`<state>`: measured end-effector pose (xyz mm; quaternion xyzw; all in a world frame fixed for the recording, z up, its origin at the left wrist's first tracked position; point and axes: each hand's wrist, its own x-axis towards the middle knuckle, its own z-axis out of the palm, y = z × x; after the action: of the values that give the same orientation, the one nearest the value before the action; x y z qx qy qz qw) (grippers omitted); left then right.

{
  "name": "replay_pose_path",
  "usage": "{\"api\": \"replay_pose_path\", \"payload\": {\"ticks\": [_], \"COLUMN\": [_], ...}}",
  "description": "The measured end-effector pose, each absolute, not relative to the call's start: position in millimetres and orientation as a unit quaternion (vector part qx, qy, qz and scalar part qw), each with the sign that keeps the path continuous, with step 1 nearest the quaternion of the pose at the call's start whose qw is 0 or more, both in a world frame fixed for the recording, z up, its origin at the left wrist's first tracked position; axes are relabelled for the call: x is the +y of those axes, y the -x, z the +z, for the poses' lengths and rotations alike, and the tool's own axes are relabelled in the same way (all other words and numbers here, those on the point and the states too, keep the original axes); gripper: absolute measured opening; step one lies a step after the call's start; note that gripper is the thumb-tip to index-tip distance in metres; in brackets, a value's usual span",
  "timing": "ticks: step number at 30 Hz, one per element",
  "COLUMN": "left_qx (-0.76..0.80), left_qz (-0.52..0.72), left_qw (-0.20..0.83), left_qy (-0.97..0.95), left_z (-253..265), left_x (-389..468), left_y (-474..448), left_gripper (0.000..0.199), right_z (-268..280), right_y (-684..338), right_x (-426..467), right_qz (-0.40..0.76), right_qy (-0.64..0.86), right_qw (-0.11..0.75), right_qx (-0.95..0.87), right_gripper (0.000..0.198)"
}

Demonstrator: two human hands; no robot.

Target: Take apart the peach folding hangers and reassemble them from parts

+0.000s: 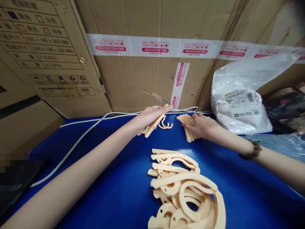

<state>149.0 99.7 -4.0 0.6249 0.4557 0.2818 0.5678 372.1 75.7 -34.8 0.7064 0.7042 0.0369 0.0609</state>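
Note:
At the back of the blue table, my left hand [149, 117] is closed around a cream plastic folding hanger [156, 125], held at a slant. Curved hook pieces [166, 123] show just right of that hand; whether they belong to the held hanger I cannot tell. My right hand [202, 125] grips a row of cream hanger arms [188, 127] lined up side by side on the table. Nearer to me lies a pile of folded cream hangers [186, 181], overlapping, with hooks and arms visible.
Large cardboard boxes [143, 19] stand along the table's back edge. A white cable [78, 140] runs across the left side and along the back. At right sits a white plastic bag [240, 101] with a label. A dark object [19, 181] is at the left edge.

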Motion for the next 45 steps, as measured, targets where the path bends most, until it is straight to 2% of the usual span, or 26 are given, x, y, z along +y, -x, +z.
{"api": "replay_pose_path", "payload": {"ticks": [8, 13, 15, 17, 19, 21, 27, 31, 37, 41, 42, 45], "left_qx": [0.467, 0.467, 0.465, 0.462, 0.461, 0.460, 0.393, 0.351, 0.347, 0.333, 0.333, 0.368], "left_qz": [0.338, 0.349, 0.354, 0.356, 0.354, 0.354, 0.371, 0.389, 0.365, 0.320, 0.320, 0.324], "left_qw": [0.561, 0.558, 0.557, 0.557, 0.557, 0.550, 0.497, 0.482, 0.344, 0.296, 0.280, 0.182], "left_qy": [-0.594, -0.590, -0.591, -0.592, -0.593, -0.600, -0.678, -0.702, -0.793, -0.836, -0.842, -0.852], "left_z": [-1, 9, 14, 19, 22, 23, 24, 27, 26, 17, 14, 4], "left_x": [95, 92, 88, 85, 82, 81, 84, 82, 78, 74, 72, 69], "left_y": [-150, -150, -152, -154, -155, -155, -154, -156, -146, -146, -148, -156], "left_gripper": [0.030, 0.026, 0.023, 0.019, 0.018, 0.019, 0.024, 0.024, 0.021, 0.031, 0.034, 0.038], "right_z": [-23, -4, 6, 13, 18, 21, 29, 31, 43, 44, 41, 28], "right_y": [-363, -357, -351, -345, -340, -339, -347, -350, -364, -365, -364, -363], "right_x": [79, 82, 81, 77, 72, 68, 68, 62, 56, 56, 57, 63], "right_qz": [0.032, 0.037, -0.016, -0.176, -0.321, -0.371, -0.297, -0.228, -0.098, 0.085, 0.101, 0.006], "right_qy": [-0.721, -0.742, -0.723, -0.656, -0.572, -0.533, -0.526, -0.482, -0.460, -0.422, -0.426, -0.461], "right_qw": [0.082, 0.033, -0.020, -0.137, -0.250, -0.307, -0.358, -0.350, -0.260, -0.168, -0.154, -0.163], "right_qx": [0.687, 0.669, 0.690, 0.721, 0.712, 0.696, 0.712, 0.770, 0.843, 0.887, 0.886, 0.872], "right_gripper": [0.056, 0.061, 0.067, 0.064, 0.045, 0.027, 0.012, 0.018, 0.029, 0.024, 0.020, 0.014]}}
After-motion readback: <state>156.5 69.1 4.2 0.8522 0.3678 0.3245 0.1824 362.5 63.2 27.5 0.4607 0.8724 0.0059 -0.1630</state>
